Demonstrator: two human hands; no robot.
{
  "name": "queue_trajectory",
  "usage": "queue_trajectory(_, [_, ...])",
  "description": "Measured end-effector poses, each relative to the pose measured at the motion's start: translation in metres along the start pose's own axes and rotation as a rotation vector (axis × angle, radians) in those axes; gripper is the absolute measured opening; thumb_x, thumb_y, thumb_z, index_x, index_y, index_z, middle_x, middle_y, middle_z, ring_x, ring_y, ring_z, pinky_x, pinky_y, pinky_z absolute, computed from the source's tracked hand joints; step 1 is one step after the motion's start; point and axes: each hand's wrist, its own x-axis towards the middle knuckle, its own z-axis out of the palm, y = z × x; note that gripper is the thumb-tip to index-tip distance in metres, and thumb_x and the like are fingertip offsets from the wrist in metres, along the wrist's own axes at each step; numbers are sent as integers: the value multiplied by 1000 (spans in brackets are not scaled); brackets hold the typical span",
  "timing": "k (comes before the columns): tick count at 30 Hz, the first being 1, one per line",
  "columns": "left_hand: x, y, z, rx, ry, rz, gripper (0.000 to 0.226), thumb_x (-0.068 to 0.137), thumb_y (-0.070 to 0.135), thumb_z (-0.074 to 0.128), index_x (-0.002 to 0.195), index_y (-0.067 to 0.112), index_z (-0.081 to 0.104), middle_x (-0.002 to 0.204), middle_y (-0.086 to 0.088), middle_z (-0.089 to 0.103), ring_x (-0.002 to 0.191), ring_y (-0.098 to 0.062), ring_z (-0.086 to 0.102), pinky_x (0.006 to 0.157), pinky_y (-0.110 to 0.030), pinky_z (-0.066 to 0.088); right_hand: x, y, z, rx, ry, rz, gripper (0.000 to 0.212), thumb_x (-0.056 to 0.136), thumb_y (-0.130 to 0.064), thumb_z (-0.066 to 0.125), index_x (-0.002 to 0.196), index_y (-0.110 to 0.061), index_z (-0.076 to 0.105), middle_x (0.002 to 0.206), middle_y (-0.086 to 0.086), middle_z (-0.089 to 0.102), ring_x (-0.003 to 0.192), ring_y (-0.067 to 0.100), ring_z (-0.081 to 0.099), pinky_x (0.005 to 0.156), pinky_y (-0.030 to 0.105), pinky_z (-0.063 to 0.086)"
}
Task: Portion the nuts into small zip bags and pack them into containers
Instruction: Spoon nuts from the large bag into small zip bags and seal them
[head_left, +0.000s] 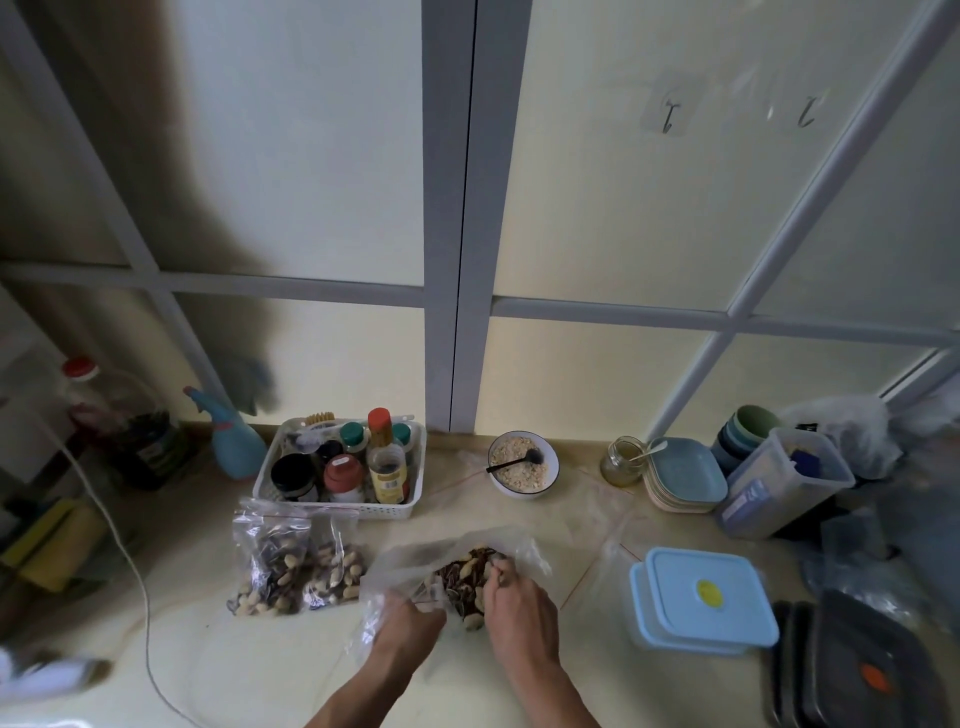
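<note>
nuts (470, 574) are sitting in big clear bag (447, 566), lower centre of frame. left hand (408, 621) is pinching bag rim open, right hand (519, 605) is curling round a scoop of nuts inside. 2 filled zip bags (296, 561) are lying at left; blue container (701, 597) at right is still lidded, so packing's left.

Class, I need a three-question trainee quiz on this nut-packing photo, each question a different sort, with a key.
1. True or false: the light blue lidded container sits to the right of both hands.
2. How many filled zip bags lie in front of the white basket?
3. The right hand reaches into: A) the oat bowl B) the large bag of nuts C) the honey jar

Key: 1 true; 2 two; 3 B. The left hand grips that bag's edge.
</note>
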Motion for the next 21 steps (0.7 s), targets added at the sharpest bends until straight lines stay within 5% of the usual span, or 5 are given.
queue_trajectory(3, [-3, -2, 0, 35, -11, 3, 23, 89, 15, 65, 99, 9, 45, 78, -11, 57, 67, -25, 56, 63, -28, 43, 3, -3, 17, 60, 95, -27, 9, 80, -25, 75, 76, -20, 69, 49, 1, 60, 39, 14, 60, 34, 26, 41])
queue_trajectory(6, [-6, -1, 0, 26, -52, 23, 29, 89, 5, 63, 83, 21, 40, 72, -6, 52, 64, -20, 51, 56, -26, 39, 6, -2, 26, 116, 89, -38, 21, 89, -26, 58, 71, -20, 66, 46, 3, 57, 42, 16, 60, 37, 26, 42])
queue_trajectory(11, [-1, -5, -4, -4, -97, 16, 33, 75, -14, 61, 80, 17, 51, 59, -1, 53, 51, -15, 46, 46, -21, 36, 23, 11, 47, 410, -85, 210, 69, 93, -61, 21, 95, -18, 75, 88, -2, 78, 78, 19, 73, 75, 33, 58])
queue_trajectory(16, [14, -21, -5, -16, -158, -24, 46, 71, -9, 63, 109, 16, 55, 83, -10, 62, 58, -16, 53, 48, -22, 42, 23, -1, 25, 959, -223, 451, 41, 108, -30, 42, 96, -6, 73, 84, 1, 79, 45, 24, 67, 38, 27, 46])
queue_trajectory(21, [22, -31, -1, -47, -168, -47, 63, 69, -10, 65, 123, 14, 44, 107, -17, 62, 49, -11, 56, 45, -23, 44, 26, -2, 25, 1300, -214, 661, 32, 110, -22, 43, 110, 5, 60, 92, 21, 77, 47, 24, 64, 34, 22, 35])
